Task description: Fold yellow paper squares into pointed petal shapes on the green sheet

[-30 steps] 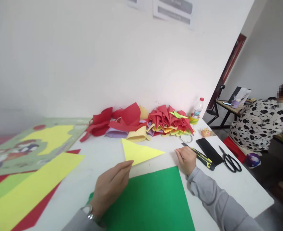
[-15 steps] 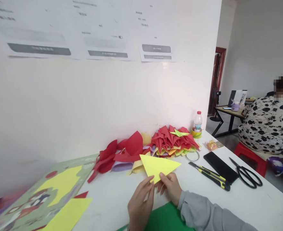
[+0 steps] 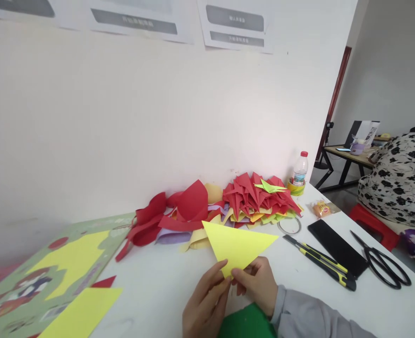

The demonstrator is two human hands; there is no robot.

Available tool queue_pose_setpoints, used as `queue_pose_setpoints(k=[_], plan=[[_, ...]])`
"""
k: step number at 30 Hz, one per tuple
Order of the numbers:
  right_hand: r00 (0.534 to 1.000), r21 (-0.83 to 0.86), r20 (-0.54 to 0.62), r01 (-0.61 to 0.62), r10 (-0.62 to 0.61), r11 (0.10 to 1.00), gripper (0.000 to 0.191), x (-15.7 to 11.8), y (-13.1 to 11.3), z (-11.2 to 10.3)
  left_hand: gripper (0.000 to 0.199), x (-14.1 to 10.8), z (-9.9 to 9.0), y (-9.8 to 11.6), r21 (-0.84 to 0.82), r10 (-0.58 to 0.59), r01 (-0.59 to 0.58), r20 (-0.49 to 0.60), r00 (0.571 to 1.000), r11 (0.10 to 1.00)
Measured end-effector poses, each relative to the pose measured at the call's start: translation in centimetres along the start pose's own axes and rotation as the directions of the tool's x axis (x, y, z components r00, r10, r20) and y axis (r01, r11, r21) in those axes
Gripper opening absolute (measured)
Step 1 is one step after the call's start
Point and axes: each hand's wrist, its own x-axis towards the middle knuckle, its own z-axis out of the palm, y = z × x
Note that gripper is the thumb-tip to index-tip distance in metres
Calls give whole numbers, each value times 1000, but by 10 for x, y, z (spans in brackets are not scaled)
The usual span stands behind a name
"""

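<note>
A yellow paper triangle is held up over the white table, its long edge at the top and a corner pointing down. My left hand pinches it near the lower corner from the left. From the right, my right hand grips the same corner between thumb and fingers. Beneath the hands lies a green sheet. Behind the triangle are red curved paper pieces and a heap of folded red paper shapes, with a light green folded piece on top.
To the right lie a craft knife, a black flat object, scissors and a tape ring. A bottle stands behind. Yellow paper and a patterned board lie left. A seated person is at far right.
The view has tilted down and come closer to the table. The triangle shows larger and a bit wider, and my fingers have shifted slightly at its lower corner.
</note>
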Motion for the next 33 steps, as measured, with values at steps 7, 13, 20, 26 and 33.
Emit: queue_pose_setpoints(k=[7,13,20,26,33], plan=[[1000,27,-7,-15,15,1000,47,1,-7,-3,22,8,-1,11,-467,-590,615,219,777,636],[999,75,31,-42,39,996,44,-2,-6,-1,35,14,0,15,-449,-600,761,470,647,469],[997,95,51,-70,65,993,54,1,-3,-1,36,14,-2,17,-418,-635,802,493,594,426],[995,123,95,-40,28,992,50,0,-2,-1,37,16,-1,17,-391,-648,825,512,564,408],[997,153,66,-56,47,987,43,-3,-1,0,41,13,1,13,-380,-668,847,525,528,371]])
